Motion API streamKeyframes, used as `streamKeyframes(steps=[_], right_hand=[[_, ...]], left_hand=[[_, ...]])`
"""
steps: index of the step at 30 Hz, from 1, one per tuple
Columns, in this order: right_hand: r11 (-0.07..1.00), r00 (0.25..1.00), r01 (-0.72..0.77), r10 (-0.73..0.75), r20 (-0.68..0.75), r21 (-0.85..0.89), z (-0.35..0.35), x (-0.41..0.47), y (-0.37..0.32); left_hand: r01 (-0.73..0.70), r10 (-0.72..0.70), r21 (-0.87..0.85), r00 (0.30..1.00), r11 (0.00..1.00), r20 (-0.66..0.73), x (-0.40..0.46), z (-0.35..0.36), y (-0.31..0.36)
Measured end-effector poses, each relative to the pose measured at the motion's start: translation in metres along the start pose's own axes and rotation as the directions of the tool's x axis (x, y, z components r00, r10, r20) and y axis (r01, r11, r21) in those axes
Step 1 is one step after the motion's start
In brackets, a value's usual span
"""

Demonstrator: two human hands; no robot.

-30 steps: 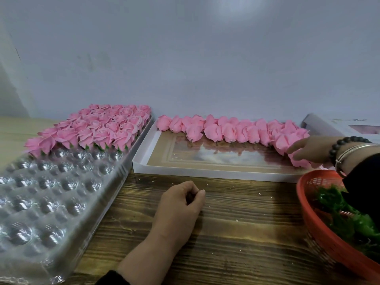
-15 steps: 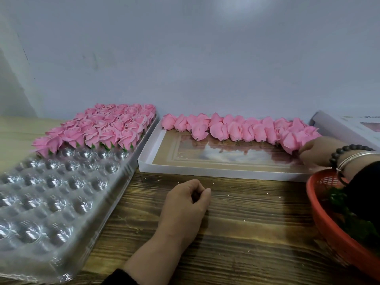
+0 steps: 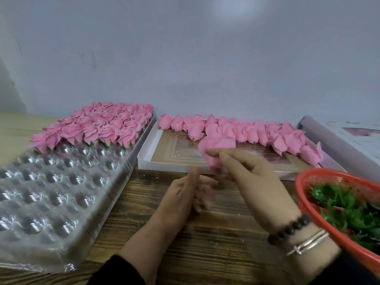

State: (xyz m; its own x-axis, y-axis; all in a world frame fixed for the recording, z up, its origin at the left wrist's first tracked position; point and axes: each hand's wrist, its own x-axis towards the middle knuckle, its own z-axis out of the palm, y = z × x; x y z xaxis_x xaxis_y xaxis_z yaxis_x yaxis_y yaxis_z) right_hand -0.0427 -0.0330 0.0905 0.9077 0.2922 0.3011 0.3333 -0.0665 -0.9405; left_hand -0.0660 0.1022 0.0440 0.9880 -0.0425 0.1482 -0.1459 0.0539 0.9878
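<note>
One pink foam rose head [image 3: 216, 147] sits in your right hand [image 3: 253, 177], whose fingers [image 3: 228, 159] pinch its lower petals just above the near rim of the shallow white cardboard tray [image 3: 144, 159]. Your left hand [image 3: 185, 194] hangs below it over the wooden surface [image 3: 205, 243], fingers loosely curled; blur hides whether they hold anything. Grip lightly at the base so no petal crushes, turn that base toward your left hand, and bring the two together slowly.
</note>
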Motion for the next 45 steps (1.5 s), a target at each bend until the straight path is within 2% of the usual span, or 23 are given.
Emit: streamKeyframes(steps=[4, 6, 9, 13, 16, 19, 28, 30, 33, 35, 39, 45], right_hand=[[0.920, 0.995, -0.098, 0.092, 0.035, 0.380, 0.006, -0.013, 0.025], [0.877, 0.992, -0.122, 0.095, 0.081, 0.465, 0.006, -0.014, 0.031], [0.817, 0.967, -0.218, 0.109, 0.229, 0.534, 0.009, -0.015, 0.035], [0.756, 0.933, -0.307, 0.120, 0.338, 0.578, 0.011, -0.011, 0.039], [0.737, 0.920, -0.341, 0.133, 0.369, 0.583, 0.010, -0.009, 0.040], [0.739, 0.928, -0.326, 0.130, 0.350, 0.589, 0.010, -0.008, 0.041], [0.730, 0.933, -0.336, 0.171, 0.316, 0.595, 0.016, -0.009, 0.041], [0.772, 0.930, -0.342, 0.197, 0.310, 0.536, 0.016, -0.009, 0.040], [0.932, 0.948, -0.280, 0.229, 0.222, 0.232, 0.011, -0.009, 0.039], [0.974, 0.972, -0.200, 0.184, 0.144, 0.102, 0.010, -0.008, 0.039], [0.995, 1.000, 0.014, -0.014, 0.002, -0.094, 0.012, -0.008, 0.037], [0.978, 0.995, 0.069, -0.081, -0.056, -0.195, 0.017, -0.011, 0.038]], left_hand=[[0.097, -0.065, -0.192, 0.984, 0.977, 0.166, 0.000, -0.001, -0.003], [0.148, -0.100, -0.230, 0.974, 0.962, 0.205, 0.000, -0.003, -0.003], [0.192, -0.120, -0.254, 0.955, 0.948, 0.272, 0.000, -0.009, -0.002], [0.202, -0.116, -0.274, 0.947, 0.940, 0.301, 0.000, -0.012, 0.001], [0.193, -0.117, -0.288, 0.959, 0.938, 0.260, -0.001, -0.010, 0.001], [0.163, -0.091, -0.300, 0.966, 0.940, 0.241, -0.002, -0.006, 0.002], [0.035, -0.007, -0.157, 0.984, 0.987, 0.179, -0.004, -0.002, 0.002], [-0.013, 0.031, -0.111, 0.987, 0.994, 0.160, -0.004, -0.003, 0.001], [-0.102, 0.105, -0.029, 0.988, 0.994, 0.111, -0.003, -0.004, 0.003], [-0.130, 0.130, -0.003, 0.990, 0.992, 0.058, -0.003, -0.003, 0.005], [-0.188, 0.189, 0.059, 0.982, 0.980, 0.001, -0.003, -0.002, 0.006], [-0.213, 0.218, 0.114, 0.975, 0.970, -0.033, -0.001, 0.000, 0.005]])
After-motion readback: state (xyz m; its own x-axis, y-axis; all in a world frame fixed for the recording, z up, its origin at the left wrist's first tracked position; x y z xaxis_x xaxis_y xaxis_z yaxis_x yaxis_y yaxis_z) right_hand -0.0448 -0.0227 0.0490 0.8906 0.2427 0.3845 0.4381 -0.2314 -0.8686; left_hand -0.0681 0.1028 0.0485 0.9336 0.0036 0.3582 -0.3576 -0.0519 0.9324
